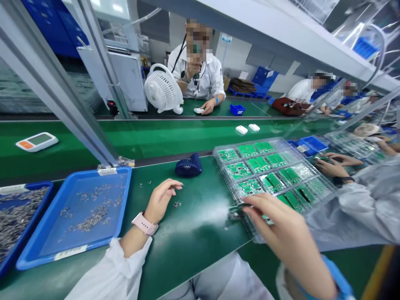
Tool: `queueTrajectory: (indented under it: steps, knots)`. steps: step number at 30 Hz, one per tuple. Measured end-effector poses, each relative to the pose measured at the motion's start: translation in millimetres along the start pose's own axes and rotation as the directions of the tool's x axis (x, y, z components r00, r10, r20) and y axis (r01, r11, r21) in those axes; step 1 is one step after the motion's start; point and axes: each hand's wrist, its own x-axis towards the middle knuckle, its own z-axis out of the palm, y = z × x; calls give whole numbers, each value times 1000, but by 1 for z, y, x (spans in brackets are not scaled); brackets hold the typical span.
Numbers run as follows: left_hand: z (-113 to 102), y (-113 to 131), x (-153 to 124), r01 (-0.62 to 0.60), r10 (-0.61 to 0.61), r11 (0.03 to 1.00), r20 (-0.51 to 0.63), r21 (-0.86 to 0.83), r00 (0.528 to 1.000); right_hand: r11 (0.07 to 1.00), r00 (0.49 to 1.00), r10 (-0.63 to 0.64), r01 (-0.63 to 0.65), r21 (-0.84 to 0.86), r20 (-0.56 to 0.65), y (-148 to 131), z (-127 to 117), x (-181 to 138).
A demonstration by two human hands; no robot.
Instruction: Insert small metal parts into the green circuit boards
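My right hand (281,227) pinches a small circuit board (236,212) between thumb and fingers at the near left edge of a clear plastic tray (223,175). The held board is dark and blurred. Green circuit boards (259,164) lie in the tray's compartments. My left hand (162,199), with a pink watch band at the wrist, hovers over the green table with fingers curled together. Whatever is at its fingertips is too small to make out. Just below them lies a little pile of small metal parts (177,204).
A blue tray (126,196) of small metal parts stands left, beside another blue tray (46,196) fuller of them. Behind my hands sits a dark blue fan (188,166). A metal post (93,125) rises at left. Co-workers sit opposite and at right, one sleeve (365,204) close by.
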Motion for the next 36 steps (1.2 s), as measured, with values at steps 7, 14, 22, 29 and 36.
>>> queueTrajectory:
  steps: [7,14,22,29,36]
  knots:
    - [1,2,0,76,-76,997,-6,27,997,980,985,170,-168,-103,7,93,-29,75]
    - [2,7,3,120,-118,992,-33,49,992,923,961,271,-275,-267,-54,180,36,170]
    - [4,10,3,120,-116,991,-65,65,991,866,937,327,-245,-435,122,202,67,179]
    - [3,12,2,103,-98,994,-113,39,989,858,947,291,-196,-474,136,187,59,169]
    - [20,13,9,96,-81,989,-131,114,988,943,977,-212,204,-265,0,59,70,184]
